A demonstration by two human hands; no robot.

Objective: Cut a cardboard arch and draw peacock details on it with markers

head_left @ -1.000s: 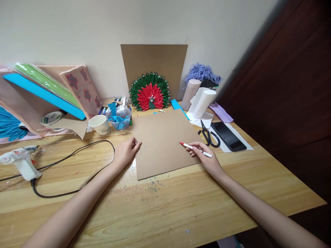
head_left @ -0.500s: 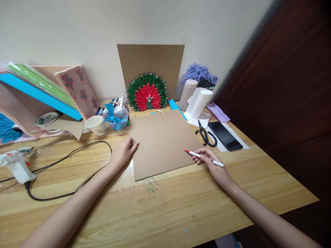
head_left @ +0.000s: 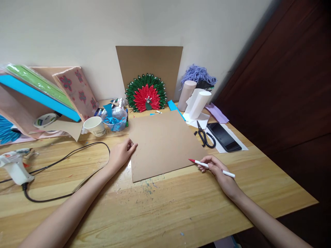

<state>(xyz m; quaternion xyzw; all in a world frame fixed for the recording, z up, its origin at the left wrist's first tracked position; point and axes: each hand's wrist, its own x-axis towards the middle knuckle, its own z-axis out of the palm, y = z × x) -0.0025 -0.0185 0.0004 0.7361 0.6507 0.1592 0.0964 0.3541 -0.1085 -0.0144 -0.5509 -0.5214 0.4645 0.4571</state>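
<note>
On the bench, directly in front of us, we have a brown cardboard sheet lying flat, with its near edge facing us at a slight slant. Our left hand is positioned at the left edge of the sheet, fingers curled inward and thumb extended toward the board; we cannot tell whether it grips the edge or only rests there. Our right hand is closed around a white marker, held between thumb and fingers near the right-hand end of the near edge. The marker's red tip points left, over the sheet; we cannot tell whether it touches the surface. Beyond the right hand, we locate the black-handled scissors just beside the sheet, then a phone lying on white paper. At the far side, we find a red and green peacock ornament in front of an upright brown board. To the left, we have a paper cup beside a clear tub, and a white glue gun with a black cable
</note>
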